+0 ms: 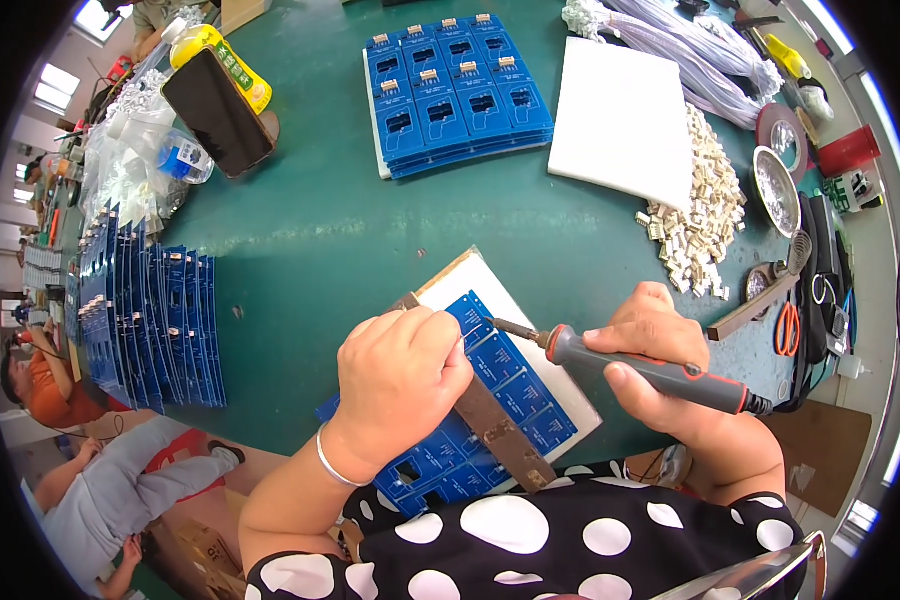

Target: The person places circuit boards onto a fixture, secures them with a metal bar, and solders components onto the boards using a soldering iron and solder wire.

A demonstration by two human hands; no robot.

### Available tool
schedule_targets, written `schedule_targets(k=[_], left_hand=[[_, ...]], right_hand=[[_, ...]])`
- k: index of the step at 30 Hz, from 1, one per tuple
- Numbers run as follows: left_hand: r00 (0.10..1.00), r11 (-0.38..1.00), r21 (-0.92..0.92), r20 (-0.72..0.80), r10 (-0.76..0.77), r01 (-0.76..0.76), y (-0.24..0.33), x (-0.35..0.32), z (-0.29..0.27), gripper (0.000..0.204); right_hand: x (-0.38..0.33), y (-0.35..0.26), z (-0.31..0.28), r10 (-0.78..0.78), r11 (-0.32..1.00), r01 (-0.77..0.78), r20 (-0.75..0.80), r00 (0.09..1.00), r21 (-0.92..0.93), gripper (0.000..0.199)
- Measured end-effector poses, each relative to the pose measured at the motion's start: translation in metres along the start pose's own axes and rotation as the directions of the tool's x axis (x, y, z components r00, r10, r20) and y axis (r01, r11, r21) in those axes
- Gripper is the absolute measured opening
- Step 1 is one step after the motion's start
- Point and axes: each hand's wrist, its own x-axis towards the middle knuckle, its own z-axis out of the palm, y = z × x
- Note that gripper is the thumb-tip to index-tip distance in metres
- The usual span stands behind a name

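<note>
The person's right hand [660, 335] is wrapped around a grey soldering iron [705, 385], whose tip points left to the far end of a blue circuit board [515, 375]; whether tip and board touch cannot be told. The left hand [400, 365] is curled into a fist above the same board, its fingers closed, and anything thin pinched inside them is hidden. That board lies on a white pad [500, 285] at the near edge of the green table [310, 240], with a brown bar [505, 430] slanting across it. Work on it looks under way, though how many of its joints are finished is too small to see. Farther off, a stack of blue boards [440, 95] carries pale plugs in place, apparently fitted but perhaps awaiting the iron. To the left stands a row of upright boards [155, 320], some showing plugs too, which may be the finished ones. To the right, a white sheet [615, 120] sits beside a heap of loose plugs [700, 210], so plenty of parts seem left to use. Orange scissors [788, 330] lie at the far right, and a dark phone [220, 110] leans by a yellow bottle [235, 65] at the far left
</note>
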Motion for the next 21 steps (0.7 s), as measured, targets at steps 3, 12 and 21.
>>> schedule_targets(k=[3,12,21], left_hand=[[1.000,0.999,0.035,0.005,0.012,-0.012,0.000,0.001,0.000,0.015],[0.999,0.996,0.088,0.034,0.027,-0.030,0.002,0.008,0.002,0.016],[0.999,0.993,0.116,0.042,0.022,-0.027,0.002,0.014,0.004,0.015]], right_hand=[[0.000,-0.001,0.002,-0.001,1.000,0.001,-0.006,1.000,-0.001,0.021],[0.002,-0.001,0.006,0.004,1.000,-0.004,-0.005,1.000,0.012,0.022],[0.005,0.000,0.008,-0.001,1.000,0.001,-0.003,1.000,0.008,0.023]])
